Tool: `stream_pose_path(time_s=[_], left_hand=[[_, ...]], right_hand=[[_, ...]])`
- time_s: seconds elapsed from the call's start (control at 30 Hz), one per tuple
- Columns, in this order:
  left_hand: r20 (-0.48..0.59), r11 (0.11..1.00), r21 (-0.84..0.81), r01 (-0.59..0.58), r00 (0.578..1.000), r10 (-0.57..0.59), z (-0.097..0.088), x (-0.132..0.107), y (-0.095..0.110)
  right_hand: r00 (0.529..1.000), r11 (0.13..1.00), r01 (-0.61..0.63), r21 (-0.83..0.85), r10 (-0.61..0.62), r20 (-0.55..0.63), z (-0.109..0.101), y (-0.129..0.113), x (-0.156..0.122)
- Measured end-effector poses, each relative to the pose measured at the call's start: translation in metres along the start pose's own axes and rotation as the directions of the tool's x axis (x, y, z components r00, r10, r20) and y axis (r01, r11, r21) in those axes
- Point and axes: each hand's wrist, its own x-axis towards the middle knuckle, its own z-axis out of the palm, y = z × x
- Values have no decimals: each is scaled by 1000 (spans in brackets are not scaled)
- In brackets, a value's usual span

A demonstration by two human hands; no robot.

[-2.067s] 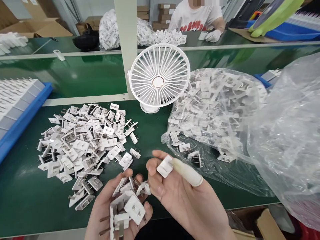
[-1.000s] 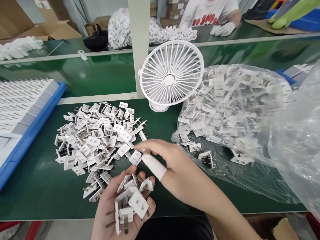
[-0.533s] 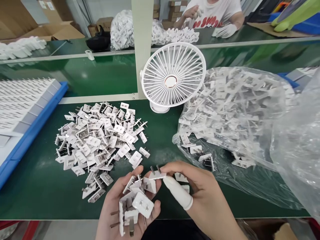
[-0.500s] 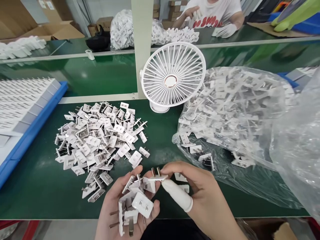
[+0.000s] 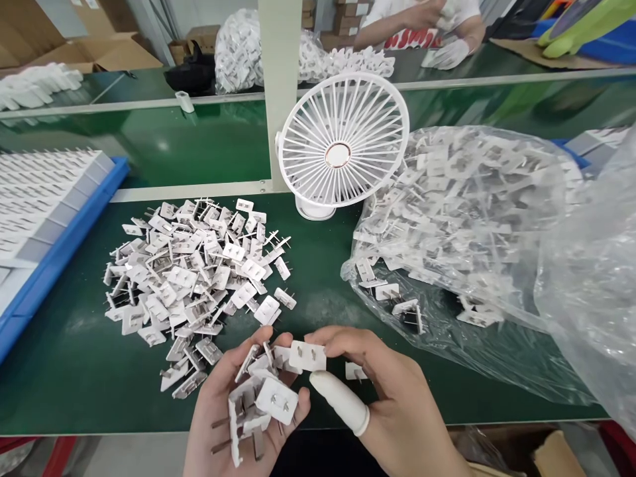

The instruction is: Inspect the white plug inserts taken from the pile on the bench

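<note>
My left hand (image 5: 226, 424) is cupped palm up at the bottom centre, holding a handful of white plug inserts (image 5: 261, 401) with metal prongs. Beside it, my right hand (image 5: 392, 404) wears a white finger cot on the thumb and pinches one white plug insert (image 5: 308, 356) flat side up, right next to the handful. A second insert (image 5: 354, 371) shows under its fingers. A loose pile of the same plug inserts (image 5: 193, 278) lies on the green table (image 5: 59, 371) just beyond my left hand.
A clear plastic bag of plug inserts (image 5: 457, 218) lies to the right, another bag (image 5: 591, 278) at the far right. A white desk fan (image 5: 342, 142) stands by a post (image 5: 272, 93). A blue tray (image 5: 54, 225) sits left. A person (image 5: 427, 26) works across the belt.
My right hand reached to the pile, took one insert and brought it back beside my left hand. The pinched insert has turned from prongs up to flat face up.
</note>
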Motion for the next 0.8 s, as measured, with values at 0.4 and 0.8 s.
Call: stream_pose_path(time_s=[0.4,0.8], left_hand=[[81,996,-39,76,994,-73,-10,-3,7],[-78,998,-61,9,997,-14,4,-7,-7]], right_hand=[[999,999,31,45,-31,6,3,7,-12],[962,904,-235,357,270,-50,24,-8,2]])
